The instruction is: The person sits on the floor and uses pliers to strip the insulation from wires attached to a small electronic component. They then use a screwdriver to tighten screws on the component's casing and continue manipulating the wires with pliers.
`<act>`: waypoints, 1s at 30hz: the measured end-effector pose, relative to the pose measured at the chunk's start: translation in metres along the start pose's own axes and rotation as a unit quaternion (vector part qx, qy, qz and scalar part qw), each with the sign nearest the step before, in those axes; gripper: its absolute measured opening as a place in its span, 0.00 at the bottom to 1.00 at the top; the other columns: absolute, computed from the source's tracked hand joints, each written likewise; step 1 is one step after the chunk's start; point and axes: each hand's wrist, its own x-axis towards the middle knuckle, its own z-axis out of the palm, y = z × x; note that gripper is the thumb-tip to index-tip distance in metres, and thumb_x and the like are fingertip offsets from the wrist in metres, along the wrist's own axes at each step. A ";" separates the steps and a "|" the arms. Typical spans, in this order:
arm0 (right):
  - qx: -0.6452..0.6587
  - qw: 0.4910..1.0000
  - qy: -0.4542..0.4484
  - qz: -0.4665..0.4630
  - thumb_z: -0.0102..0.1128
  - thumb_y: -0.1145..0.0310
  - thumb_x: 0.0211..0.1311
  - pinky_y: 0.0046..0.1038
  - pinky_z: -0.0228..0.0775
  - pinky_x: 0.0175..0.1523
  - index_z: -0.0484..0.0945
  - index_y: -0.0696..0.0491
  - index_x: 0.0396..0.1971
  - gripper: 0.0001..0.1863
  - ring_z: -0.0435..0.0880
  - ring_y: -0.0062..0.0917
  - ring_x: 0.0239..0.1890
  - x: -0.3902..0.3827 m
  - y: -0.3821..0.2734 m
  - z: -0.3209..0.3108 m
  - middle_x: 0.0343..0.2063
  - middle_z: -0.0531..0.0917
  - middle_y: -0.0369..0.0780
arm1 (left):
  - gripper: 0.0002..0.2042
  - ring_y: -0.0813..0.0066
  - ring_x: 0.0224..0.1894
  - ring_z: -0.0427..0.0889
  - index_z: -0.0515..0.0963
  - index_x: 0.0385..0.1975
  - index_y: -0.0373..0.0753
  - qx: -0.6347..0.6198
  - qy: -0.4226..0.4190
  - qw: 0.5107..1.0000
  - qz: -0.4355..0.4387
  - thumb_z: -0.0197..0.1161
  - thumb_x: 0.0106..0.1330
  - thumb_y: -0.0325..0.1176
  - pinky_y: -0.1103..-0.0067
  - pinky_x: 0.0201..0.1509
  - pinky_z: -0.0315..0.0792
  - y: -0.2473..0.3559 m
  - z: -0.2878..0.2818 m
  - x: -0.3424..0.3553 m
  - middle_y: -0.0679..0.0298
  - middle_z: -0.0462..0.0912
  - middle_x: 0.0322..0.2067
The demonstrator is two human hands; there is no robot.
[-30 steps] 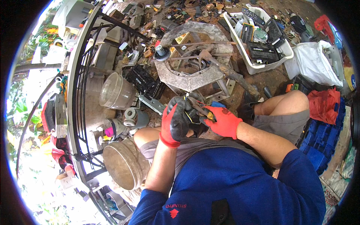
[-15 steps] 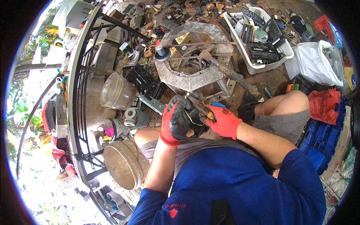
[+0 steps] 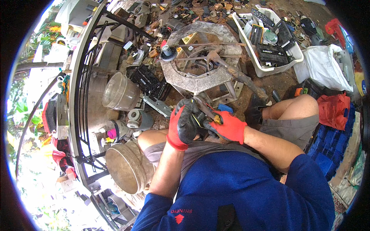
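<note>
Head view, looking down on a seated person among scrap.

- Left hand (image 3: 184, 126): red and black glove, fingers curled tight around a small dark part (image 3: 191, 115), held above the lap between the knees.
- Right hand (image 3: 228, 126): same kind of glove, fingers closed on the handles of pliers (image 3: 206, 111), whose tip meets the dark part just beside the left hand.
- Small dark part: mostly hidden by the left glove; its kind cannot be told.
- Grey slab (image 3: 200, 75): flat, many-sided, with an opening in the middle; lies on the ground just beyond the hands, rusty metal pieces resting across it.
- White bin (image 3: 266, 71): upper right of the slab, holding black boxes and other electronic scrap.
- White bag (image 3: 325, 69): right of the bin, on the ground.
- Red bag (image 3: 334, 109): beside the person's right knee.
- Blue crate (image 3: 329, 154): below the red bag, at the person's right.
- Clear tub (image 3: 119, 92): on its side, left of the slab.
- Metal bucket (image 3: 125, 169): tipped on its side, near the left knee.
- Black metal rack (image 3: 83, 96): runs along the left, next to the clear tub and bucket.
</note>
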 end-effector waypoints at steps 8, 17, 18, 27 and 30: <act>0.015 0.991 -0.092 -0.097 0.62 0.66 0.66 0.33 0.73 0.57 0.71 0.54 0.64 0.27 0.83 0.33 0.51 -0.007 -0.014 -0.031 0.50 0.83 0.47 | 0.11 0.57 0.48 0.80 0.73 0.35 0.37 -0.391 -0.061 0.917 -0.054 0.50 0.76 0.37 0.60 0.55 0.78 -0.007 -0.016 0.011 0.56 0.80 0.42; 0.282 0.953 0.047 -0.097 0.63 0.76 0.64 0.25 0.78 0.46 0.76 0.55 0.56 0.20 0.84 0.20 0.42 0.015 0.009 -0.049 0.42 0.85 0.36 | 0.08 0.63 0.53 0.80 0.76 0.35 0.35 -0.460 -0.048 0.887 -0.009 0.53 0.73 0.32 0.60 0.69 0.67 0.038 -0.054 0.019 0.56 0.80 0.43; 0.278 0.954 0.059 -0.092 0.63 0.76 0.64 0.25 0.78 0.46 0.76 0.54 0.56 0.20 0.84 0.20 0.41 0.018 0.010 -0.050 0.42 0.85 0.36 | 0.08 0.63 0.53 0.79 0.76 0.36 0.33 -0.462 -0.057 0.885 -0.010 0.53 0.73 0.31 0.61 0.70 0.67 0.041 -0.054 0.019 0.56 0.79 0.44; -0.055 0.974 0.187 -0.115 0.75 0.65 0.53 0.33 0.74 0.59 0.67 0.55 0.66 0.40 0.81 0.33 0.55 0.027 0.020 -0.022 0.54 0.80 0.48 | 0.06 0.63 0.52 0.79 0.75 0.36 0.32 -0.508 -0.056 0.860 0.002 0.53 0.72 0.28 0.61 0.71 0.67 0.065 -0.038 0.016 0.56 0.79 0.44; -0.094 0.968 0.183 -0.145 0.76 0.63 0.50 0.35 0.71 0.62 0.70 0.54 0.64 0.39 0.79 0.37 0.58 0.031 0.024 -0.014 0.55 0.80 0.50 | 0.08 0.62 0.49 0.81 0.75 0.34 0.34 -0.532 -0.025 0.846 0.008 0.54 0.73 0.30 0.57 0.68 0.69 0.075 -0.030 0.014 0.56 0.80 0.42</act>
